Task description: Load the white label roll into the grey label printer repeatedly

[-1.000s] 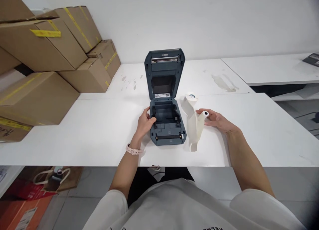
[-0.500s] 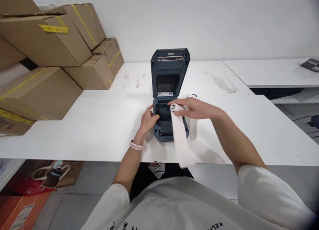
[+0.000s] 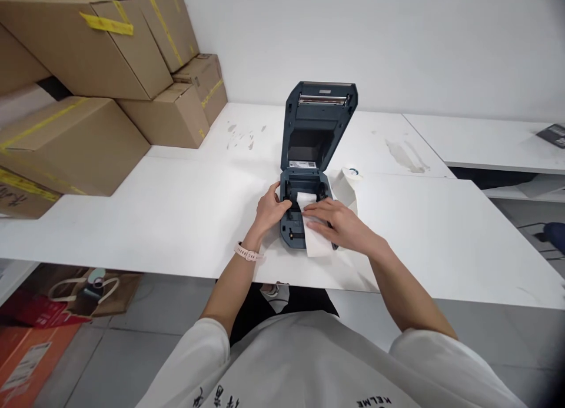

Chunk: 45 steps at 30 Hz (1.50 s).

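Note:
A dark label printer (image 3: 292,226) stands on the table with its lid (image 3: 318,128) tilted up. My left hand (image 3: 270,208) grips the left side wall of its base, thumb over the rim by the inner roll holder. Inside the base sits a small white label roll (image 3: 307,197), its loose strip (image 3: 318,246) running out over the front edge. My right hand (image 3: 342,224) lies over that strip with fingers stretched out on it; the right inner part of the base is partly hidden below this hand.
Behind my right hand lies a piece of white label backing (image 3: 346,190) with a small roll core (image 3: 353,172). Cardboard boxes (image 3: 123,143) are stacked at the left. A dark flat item (image 3: 552,135) rests at the far right. The table's front edge (image 3: 353,289) is close to me.
The label roll has gone from my right hand down into the printer base. My right hand has lowered onto the strip. My left hand stays at the printer's left side; the view has shifted slightly.

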### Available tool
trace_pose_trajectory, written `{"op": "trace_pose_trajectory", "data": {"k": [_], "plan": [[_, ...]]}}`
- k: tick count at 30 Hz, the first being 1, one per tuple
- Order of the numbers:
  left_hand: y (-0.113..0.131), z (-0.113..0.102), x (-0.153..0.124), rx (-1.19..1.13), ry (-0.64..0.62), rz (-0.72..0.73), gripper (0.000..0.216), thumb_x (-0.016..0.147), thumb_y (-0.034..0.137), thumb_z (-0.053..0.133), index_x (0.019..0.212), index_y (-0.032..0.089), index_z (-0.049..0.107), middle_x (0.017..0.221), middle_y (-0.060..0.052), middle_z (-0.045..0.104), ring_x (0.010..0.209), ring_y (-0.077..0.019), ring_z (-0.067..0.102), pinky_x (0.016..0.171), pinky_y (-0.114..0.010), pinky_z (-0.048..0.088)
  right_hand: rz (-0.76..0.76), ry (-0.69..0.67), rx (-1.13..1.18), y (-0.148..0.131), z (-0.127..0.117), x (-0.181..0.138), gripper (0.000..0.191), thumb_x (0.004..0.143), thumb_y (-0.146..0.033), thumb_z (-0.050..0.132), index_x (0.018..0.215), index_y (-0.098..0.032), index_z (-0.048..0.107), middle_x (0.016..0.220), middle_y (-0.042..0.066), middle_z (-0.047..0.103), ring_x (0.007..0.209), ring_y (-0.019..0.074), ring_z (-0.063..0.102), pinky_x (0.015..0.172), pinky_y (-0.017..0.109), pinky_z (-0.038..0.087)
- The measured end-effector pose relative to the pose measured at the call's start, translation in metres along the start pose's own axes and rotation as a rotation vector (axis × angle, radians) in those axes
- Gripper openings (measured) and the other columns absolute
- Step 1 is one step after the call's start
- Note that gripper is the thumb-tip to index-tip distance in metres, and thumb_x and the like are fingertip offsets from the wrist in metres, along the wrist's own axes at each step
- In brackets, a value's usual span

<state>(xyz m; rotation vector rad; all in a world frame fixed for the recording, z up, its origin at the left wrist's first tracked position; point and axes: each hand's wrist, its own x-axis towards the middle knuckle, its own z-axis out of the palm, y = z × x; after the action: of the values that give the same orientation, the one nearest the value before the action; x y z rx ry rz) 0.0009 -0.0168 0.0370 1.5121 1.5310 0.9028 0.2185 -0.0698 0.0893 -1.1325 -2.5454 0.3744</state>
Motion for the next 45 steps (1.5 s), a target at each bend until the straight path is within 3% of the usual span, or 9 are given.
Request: {"op": "trace_pose_trajectory", "data": {"k": [4,7,9,13,19,27,34,39,45], "plan": [[0.000,0.002,-0.001,0.000,0.023,0.013,0.072,0.075,0.029,0.065,0.145,0.021,0.054,0.106,-0.008,0.066,0.092,-0.0244,0.061,0.084,-0.038,0.046,0.030,0.068,-0.027,-0.014,0.015,-0.028,0.045,0.103,-0.047,0.052,0.140,-0.025,0.064,0.152,0.010,0.058,0.136,0.0331,0.057,0.110,0.057,0.048],[-0.004,0.005,0.001,-0.114,0.011,0.058,0.073,0.073,0.027,0.067,0.145,0.022,0.053,0.137,-0.013,0.059,0.118,-0.0297,0.057,0.099,-0.041,0.046,-0.004,0.047,0.007,-0.015,0.022,-0.033,0.049,0.101,-0.052,0.054,0.144,-0.028,0.059,0.158,0.008,0.052,0.146,0.0301,0.050,0.120,0.058,0.040],[-0.007,0.006,0.002,-0.210,-0.031,0.073,0.074,0.074,0.026,0.068,0.146,0.024,0.051,0.143,-0.011,0.057,0.129,-0.0311,0.053,0.105,-0.043,0.045,-0.020,0.030,0.034,-0.014,0.023,-0.032,0.050,0.102,-0.052,0.053,0.146,-0.028,0.057,0.160,0.008,0.049,0.149,0.0282,0.046,0.123,0.058,0.036],[-0.006,0.006,0.001,-0.308,-0.091,0.065,0.076,0.075,0.025,0.067,0.148,0.023,0.047,0.144,-0.011,0.058,0.135,-0.0304,0.051,0.109,-0.043,0.044,-0.012,0.041,0.037,-0.015,0.026,-0.030,0.050,0.102,-0.052,0.052,0.148,-0.031,0.055,0.161,0.006,0.048,0.150,0.0283,0.045,0.125,0.059,0.030],[0.002,0.004,-0.002,-0.363,-0.154,0.036,0.078,0.079,0.028,0.068,0.151,0.023,0.042,0.145,-0.011,0.058,0.127,-0.0269,0.059,0.106,-0.039,0.047,0.036,0.105,-0.030,-0.021,0.033,-0.034,0.047,0.102,-0.054,0.052,0.144,-0.034,0.058,0.158,0.004,0.052,0.145,0.0308,0.049,0.124,0.064,0.024],[0.004,0.003,-0.002,-0.361,-0.171,0.010,0.081,0.080,0.032,0.071,0.154,0.025,0.039,0.150,-0.011,0.054,0.132,-0.0283,0.056,0.109,-0.041,0.046,0.025,0.114,-0.045,-0.020,0.034,-0.036,0.049,0.101,-0.054,0.052,0.147,-0.038,0.054,0.159,0.003,0.051,0.143,0.0319,0.050,0.123,0.065,0.020],[0.000,0.004,-0.002,-0.374,-0.169,0.014,0.084,0.079,0.034,0.072,0.155,0.027,0.037,0.150,-0.010,0.054,0.134,-0.0290,0.055,0.110,-0.041,0.046,0.017,0.108,-0.045,-0.019,0.033,-0.039,0.047,0.103,-0.054,0.050,0.147,-0.039,0.052,0.161,0.004,0.048,0.144,0.0304,0.051,0.124,0.063,0.021],[-0.001,0.005,-0.002,-0.388,-0.165,0.011,0.084,0.078,0.034,0.073,0.154,0.027,0.038,0.153,-0.009,0.051,0.136,-0.0282,0.053,0.109,-0.039,0.046,0.006,0.096,-0.075,-0.026,0.035,-0.045,0.052,0.105,-0.051,0.047,0.154,-0.033,0.044,0.165,0.007,0.042,0.151,0.0303,0.043,0.124,0.063,0.022],[0.005,0.004,-0.004,-0.385,-0.173,-0.006,0.083,0.079,0.033,0.073,0.154,0.026,0.038,0.153,-0.010,0.052,0.134,-0.0280,0.055,0.107,-0.038,0.047,0.021,0.133,-0.099,-0.028,0.039,-0.048,0.058,0.101,-0.053,0.053,0.156,-0.038,0.041,0.164,0.004,0.043,0.150,0.0334,0.042,0.123,0.065,0.024]]}}
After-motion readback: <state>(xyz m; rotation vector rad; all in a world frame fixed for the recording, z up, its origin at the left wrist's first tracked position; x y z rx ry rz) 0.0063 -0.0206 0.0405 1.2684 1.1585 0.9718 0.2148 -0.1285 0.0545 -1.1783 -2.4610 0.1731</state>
